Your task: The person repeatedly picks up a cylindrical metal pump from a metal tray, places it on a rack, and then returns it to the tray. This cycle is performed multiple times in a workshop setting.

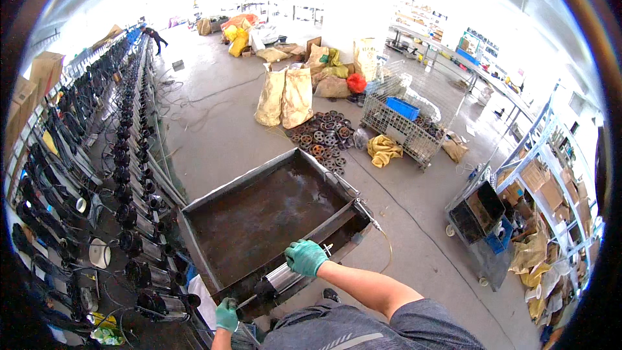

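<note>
Over tank [214,204] rim, gloved hands [306,257] cover cylinder [280,279] ends.

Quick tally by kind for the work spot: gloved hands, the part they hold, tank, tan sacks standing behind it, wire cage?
Green-gloved hands: 2, the left hand and the right hand
Silver cylindrical part, held by both hands on the tank's near rim: 1
Dark metal water tank: 1
Tan sacks standing upright: 2
Wire mesh cage: 1
Total: 7
</note>
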Demonstrator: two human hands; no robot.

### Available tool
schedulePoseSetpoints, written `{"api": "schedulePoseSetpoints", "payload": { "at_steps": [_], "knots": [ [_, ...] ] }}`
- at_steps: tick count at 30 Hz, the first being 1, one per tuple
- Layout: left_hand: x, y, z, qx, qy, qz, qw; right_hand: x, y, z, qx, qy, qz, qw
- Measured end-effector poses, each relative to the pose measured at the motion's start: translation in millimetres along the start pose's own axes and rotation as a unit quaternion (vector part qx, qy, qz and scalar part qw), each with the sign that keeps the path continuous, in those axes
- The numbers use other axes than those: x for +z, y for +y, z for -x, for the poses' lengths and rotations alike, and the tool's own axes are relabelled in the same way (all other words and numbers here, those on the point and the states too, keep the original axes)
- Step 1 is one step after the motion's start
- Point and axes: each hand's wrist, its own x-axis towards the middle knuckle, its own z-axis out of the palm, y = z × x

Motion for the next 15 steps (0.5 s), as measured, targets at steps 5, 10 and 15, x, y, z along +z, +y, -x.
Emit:
{"api": "schedulePoseSetpoints", "payload": {
  "at_steps": [5,10,15],
  "knots": [
    [13.6,-13.8,-23.8,-0.393,-0.071,0.323,0.858,-1.8,-1.2,-3.0,-0.004,-0.018,0.002,1.000],
    [5.7,15.1,11.0,0.071,0.035,-0.009,0.997,1.6,3.4,2.1,0.002,0.000,0.001,1.000],
    [-14.7,26.1,21.2,0.287,0.001,-0.196,0.938,-3.7,-1.5,0.0,-0.003,-0.008,0.009,1.000]
  ]
}}
